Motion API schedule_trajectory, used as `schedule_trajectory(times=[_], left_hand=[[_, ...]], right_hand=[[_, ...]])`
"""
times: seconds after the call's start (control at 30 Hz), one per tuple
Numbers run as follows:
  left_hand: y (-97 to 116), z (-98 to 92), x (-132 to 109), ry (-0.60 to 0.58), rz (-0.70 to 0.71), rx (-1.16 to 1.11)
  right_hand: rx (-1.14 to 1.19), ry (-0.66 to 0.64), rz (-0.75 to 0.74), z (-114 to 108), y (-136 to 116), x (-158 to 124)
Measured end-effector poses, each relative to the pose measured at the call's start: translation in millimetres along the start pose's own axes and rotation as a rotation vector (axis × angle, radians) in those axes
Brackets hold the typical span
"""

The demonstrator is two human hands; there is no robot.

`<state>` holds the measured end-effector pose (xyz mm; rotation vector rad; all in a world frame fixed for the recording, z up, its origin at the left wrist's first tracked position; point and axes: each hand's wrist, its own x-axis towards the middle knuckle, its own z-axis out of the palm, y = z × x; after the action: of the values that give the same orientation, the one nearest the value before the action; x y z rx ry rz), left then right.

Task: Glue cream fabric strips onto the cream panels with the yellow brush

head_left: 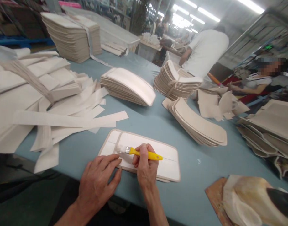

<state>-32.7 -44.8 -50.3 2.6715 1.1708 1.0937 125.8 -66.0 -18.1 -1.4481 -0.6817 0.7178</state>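
Note:
My right hand (146, 164) is closed round the yellow handle of a small brush (139, 153), whose pale bristles rest on a flat white panel with a beige edge (167, 166). The panel lies on the blue-grey table (144, 122) near its front edge. My left hand (99, 182) lies flat with fingers spread, pressing the panel's near left edge and the table beside it.
Loose white strips (70, 121) spread to the left. Stacks of beige panels sit behind (128, 84), (175, 81) and to the right (200, 124). A tall tied stack (70, 36) stands far left. A glue-stained container (249, 201) sits at bottom right. People work beyond the table.

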Motion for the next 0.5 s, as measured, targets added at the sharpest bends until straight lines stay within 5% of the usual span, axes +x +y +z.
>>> schedule_trajectory(times=[0.17, 0.37, 0.5], left_hand=[[0, -0.4, -1, 0.033, 0.01, -0.014], [-3, -5.7, -6, 0.125, -0.016, -0.203], [-10, -11.3, -10, 0.133, -0.124, -0.249]], right_hand=[[0.139, 0.178, 0.035, -30, -13, 0], [0.404, 0.323, 0.244, -50, -10, -9], [0.528, 0.273, 0.288, -74, -3, -12]])
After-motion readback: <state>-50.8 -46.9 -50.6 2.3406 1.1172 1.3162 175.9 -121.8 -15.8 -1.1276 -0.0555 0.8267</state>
